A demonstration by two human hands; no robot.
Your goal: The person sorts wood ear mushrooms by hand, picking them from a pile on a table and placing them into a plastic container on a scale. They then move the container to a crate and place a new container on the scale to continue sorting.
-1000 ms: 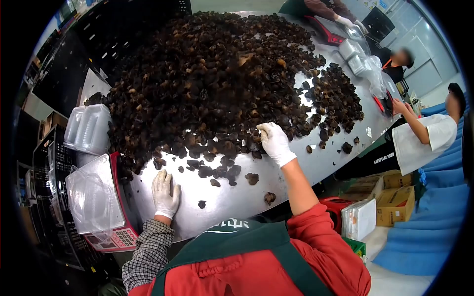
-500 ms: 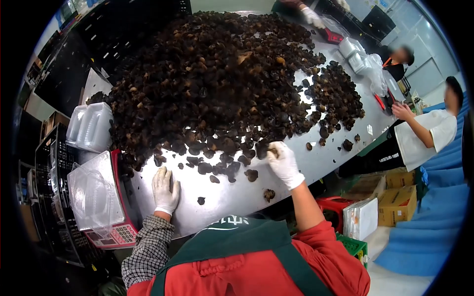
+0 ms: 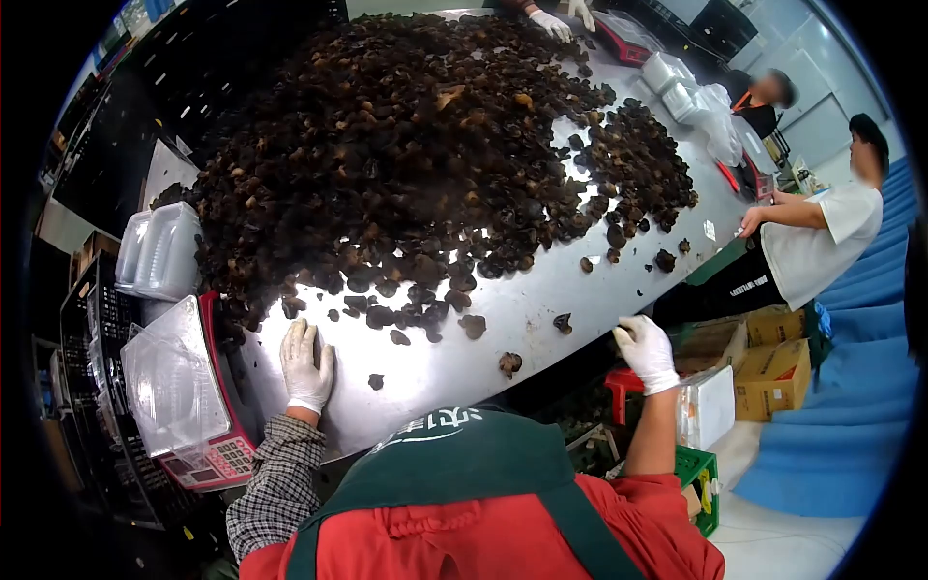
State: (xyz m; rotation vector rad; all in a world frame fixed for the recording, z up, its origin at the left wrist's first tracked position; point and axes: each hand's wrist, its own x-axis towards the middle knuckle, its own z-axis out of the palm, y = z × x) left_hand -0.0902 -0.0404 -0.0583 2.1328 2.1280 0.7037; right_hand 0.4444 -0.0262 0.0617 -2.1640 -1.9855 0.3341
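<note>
A large heap of dark brown, mushroom-like pieces (image 3: 387, 164) covers much of the metal table (image 3: 435, 372). My left hand (image 3: 306, 365), in a white glove, lies flat near the table's front left edge with its fingers spread, holding nothing. Close to its right is a small dark piece (image 3: 376, 382). My right hand (image 3: 645, 353), also gloved, is past the table's front edge at the right, its fingers curled and partly apart with nothing visible between them. A loose brown piece (image 3: 509, 363) lies near the edge between my hands.
Left are a red scale (image 3: 227, 454) with a clear plastic box (image 3: 174, 387) and stacked clear trays (image 3: 159, 249). A co-worker's gloved hand (image 3: 551, 26) is at the far side. At the right stand a person in white (image 3: 822, 242) and cardboard boxes (image 3: 771, 377).
My right hand has moved right, from the heap's front edge to beyond the table, and a dark piece now lies near where it was. The person in white has lowered their hands.
</note>
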